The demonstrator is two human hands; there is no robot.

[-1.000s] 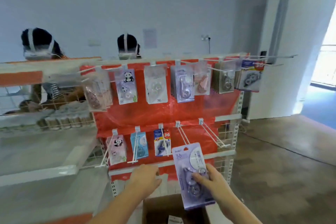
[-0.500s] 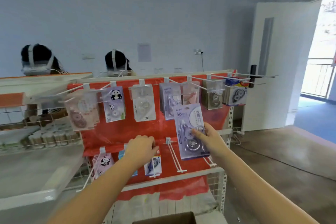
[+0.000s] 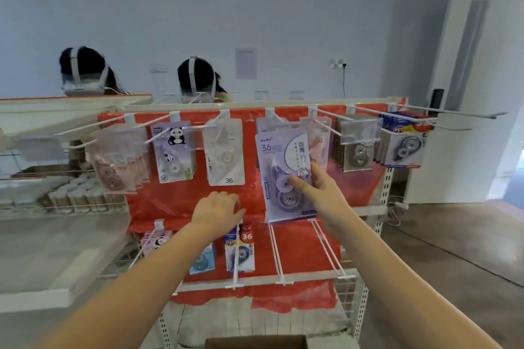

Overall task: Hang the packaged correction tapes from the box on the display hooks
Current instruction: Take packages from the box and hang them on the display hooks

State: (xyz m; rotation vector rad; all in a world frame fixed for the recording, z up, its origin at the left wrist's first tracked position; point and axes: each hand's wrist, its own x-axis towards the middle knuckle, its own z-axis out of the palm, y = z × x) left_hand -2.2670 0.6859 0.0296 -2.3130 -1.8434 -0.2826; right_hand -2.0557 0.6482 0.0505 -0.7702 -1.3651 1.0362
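My right hand [image 3: 317,193] grips a purple packaged correction tape [image 3: 280,161] marked 36 and holds it upright against the upper row of white display hooks [image 3: 272,115], just below a hook with a matching purple pack behind it. My left hand [image 3: 218,208] hovers with loosely curled fingers in front of the red backing, holding nothing. The cardboard box [image 3: 255,342] shows only its top edge at the bottom of the view.
Other packs hang along the upper row: a panda pack [image 3: 173,150], a clear pack [image 3: 226,160], grey packs [image 3: 357,154]. The lower row has two bare hooks [image 3: 278,252]. A wire shelf [image 3: 56,198] stands left. Two people stand behind the rack.
My right hand has lifted the purple pack from low near the box up to the upper hook row. My left hand rose with it. The view tilted upward.
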